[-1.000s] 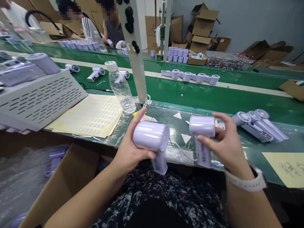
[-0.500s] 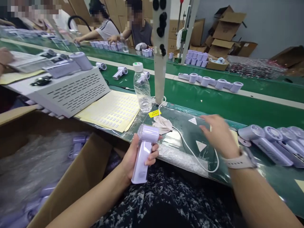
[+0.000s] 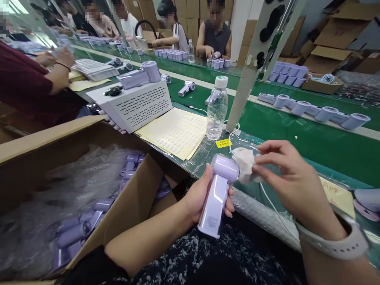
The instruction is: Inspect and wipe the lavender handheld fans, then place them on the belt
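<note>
My left hand (image 3: 204, 194) is wrapped round the handle of a lavender handheld fan (image 3: 216, 198), held upright and slightly tilted above my lap, its round head at the top. A crumpled off-white cloth (image 3: 244, 161) is pinched between the thumb and fingers of my right hand (image 3: 285, 170), close beside the fan's head. Whether the cloth touches the fan I cannot tell. A pale watch band (image 3: 332, 241) circles my right wrist. Behind the cloth, a white cable (image 3: 276, 211) runs over the green tabletop.
An open carton (image 3: 139, 202) with lavender fans and plastic wrap stands at left. A clear bottle (image 3: 216, 113), sticker sheets (image 3: 178, 132) and a slotted grey box (image 3: 145, 105) line the bench. Fans lie on the green conveyor (image 3: 323, 136). Co-workers sit across and at left.
My right hand has moved left from over the table and taken hold of the cloth, which is shifted toward the fan. My left hand still holds the fan. The view has turned left.
</note>
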Motion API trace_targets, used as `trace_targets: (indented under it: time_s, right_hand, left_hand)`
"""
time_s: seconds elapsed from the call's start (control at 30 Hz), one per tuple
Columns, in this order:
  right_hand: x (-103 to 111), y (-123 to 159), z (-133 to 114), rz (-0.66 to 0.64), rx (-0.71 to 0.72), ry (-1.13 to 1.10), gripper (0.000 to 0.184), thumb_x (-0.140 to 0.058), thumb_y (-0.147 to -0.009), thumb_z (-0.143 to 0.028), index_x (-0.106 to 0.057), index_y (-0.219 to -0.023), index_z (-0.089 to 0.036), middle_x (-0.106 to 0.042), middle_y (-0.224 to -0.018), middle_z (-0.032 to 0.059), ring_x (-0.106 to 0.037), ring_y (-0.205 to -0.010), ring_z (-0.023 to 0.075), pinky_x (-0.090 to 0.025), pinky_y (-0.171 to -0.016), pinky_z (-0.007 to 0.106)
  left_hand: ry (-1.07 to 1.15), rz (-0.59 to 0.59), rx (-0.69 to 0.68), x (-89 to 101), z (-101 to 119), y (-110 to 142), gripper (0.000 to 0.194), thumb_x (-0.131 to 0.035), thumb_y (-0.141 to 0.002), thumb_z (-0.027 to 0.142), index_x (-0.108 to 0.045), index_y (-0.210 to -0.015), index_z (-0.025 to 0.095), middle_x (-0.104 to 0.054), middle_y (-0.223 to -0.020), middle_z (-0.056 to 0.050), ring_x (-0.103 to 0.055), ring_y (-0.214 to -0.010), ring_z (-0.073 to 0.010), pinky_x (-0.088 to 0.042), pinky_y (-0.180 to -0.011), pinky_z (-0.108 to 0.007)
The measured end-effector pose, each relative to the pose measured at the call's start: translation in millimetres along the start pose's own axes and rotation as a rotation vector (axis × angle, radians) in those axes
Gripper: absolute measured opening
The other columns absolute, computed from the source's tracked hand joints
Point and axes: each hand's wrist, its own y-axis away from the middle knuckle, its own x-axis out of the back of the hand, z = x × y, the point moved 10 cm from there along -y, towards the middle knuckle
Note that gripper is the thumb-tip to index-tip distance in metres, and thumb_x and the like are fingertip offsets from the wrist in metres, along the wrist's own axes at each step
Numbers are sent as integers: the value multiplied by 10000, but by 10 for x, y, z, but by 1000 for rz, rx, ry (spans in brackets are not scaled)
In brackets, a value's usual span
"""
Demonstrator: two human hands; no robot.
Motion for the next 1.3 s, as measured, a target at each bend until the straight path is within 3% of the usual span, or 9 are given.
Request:
trace_targets:
  time_s: [0.1,0.23,0.37,0.77,0.9,1.03,1.13,1.23,1.3]
  right_hand:
    - [-244,179,-56,-72,-140,-221,112,-668,-905,-326,-648,-1004,-278,-601,-1297,73,-611,-1141,312,-517,-915,466]
    - [-466,338,120,-113,-333,-356,687,-710,-884,-455,-398,-1471,-283,-626,-1283,112,-652,-1030,314,-548,-854,465]
    - [-428,339,83,-200,-257,-272,462,-610,-952,-387,-549,-1397,-277,-628,-1219,87,-622,-1076,299,-511,-940,462]
    - [-576,501,271,-445,-152,-257,674,-464,-1022,-367,-203,-1635,-266,-423,-1585,105,-466,-1407,317,-414,-1144,516]
    - [-352,378,537,-341,-326,-146,561,-480,-980,-362,-436,-1530,-262,-695,-1262,100,-706,-1045,309,-585,-855,438]
    - [-116,216,776,-160,-487,44,381,-552,-928,-503,-685,-1138,-213,-729,-831,80,-671,-707,299,-544,-652,418]
    - [-118,66,751,-84,-420,-37,508,-582,-911,-617,-678,-1181,-198,-722,-1134,138,-669,-1009,360,-531,-888,510]
    - [-200,-1,651,-81,-311,-193,741,-572,-940,-655,-413,-1535,-243,-474,-1540,136,-495,-1356,361,-422,-1097,561]
    - [-231,45,552,-81,-261,-146,775,-591,-941,-667,-378,-1560,-251,-388,-1598,137,-406,-1428,367,-348,-1155,602]
  left_hand:
    - [-77,-25,84,-198,-130,-44,935,-190,-833,908,-640,-769,92,-663,-546,-112,-645,-443,-170,-505,-445,-243]
    - [-228,-16,-27,-311,-50,-44,820,-469,-693,953,-573,-785,145,-669,-537,-70,-640,-439,-176,-510,-417,-247]
    - [-255,-48,24,-306,-72,-32,850,-416,-709,964,-591,-765,134,-675,-530,-86,-637,-416,-177,-496,-384,-239]
    - [-105,-37,165,-112,-122,-65,934,-88,-925,789,-666,-737,80,-650,-503,-116,-623,-375,-166,-486,-372,-222]
    - [-39,-50,95,-72,-31,-81,917,-79,-947,755,-674,-780,77,-663,-553,-110,-625,-392,-163,-487,-384,-230]
    - [-22,-41,88,-36,-16,-75,939,-106,-929,785,-683,-770,61,-663,-564,-127,-640,-417,-164,-504,-408,-227]
    - [28,38,48,37,33,-84,900,-108,-967,731,-685,-789,64,-661,-601,-109,-644,-429,-163,-524,-419,-243]
    - [71,119,-47,73,151,-67,828,-155,-1000,683,-688,-822,75,-659,-657,-84,-646,-461,-153,-546,-434,-252]
    - [81,144,-166,46,272,-37,762,-246,-999,684,-701,-864,87,-668,-695,-72,-656,-511,-154,-563,-465,-257]
